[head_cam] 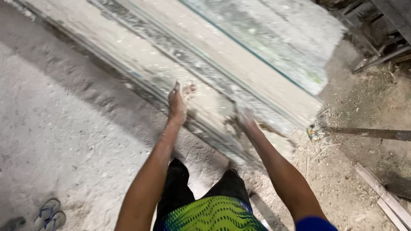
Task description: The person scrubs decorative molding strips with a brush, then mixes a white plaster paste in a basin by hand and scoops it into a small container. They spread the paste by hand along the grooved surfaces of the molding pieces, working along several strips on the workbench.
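Observation:
A stack of long, dusty boards [239, 64] lies slanted across the ground from upper left to right, coated in sawdust. My left hand [177, 102] rests on the near edge of the stack, fingers curled around a clump of sawdust. My right hand [243, 119], blurred by motion, is at the same near edge a little to the right, with sawdust flying around it. Whether it holds anything I cannot tell. Both forearms reach forward from the bottom of the view.
Grey concrete floor [55, 128] spreads to the left, with a pair of sandals [50, 215] at the bottom left. Sawdust and debris cover the ground on the right, where loose wooden slats [383, 194] and a dark plank [372, 133] lie. Timber pieces [381, 30] crowd the top right corner.

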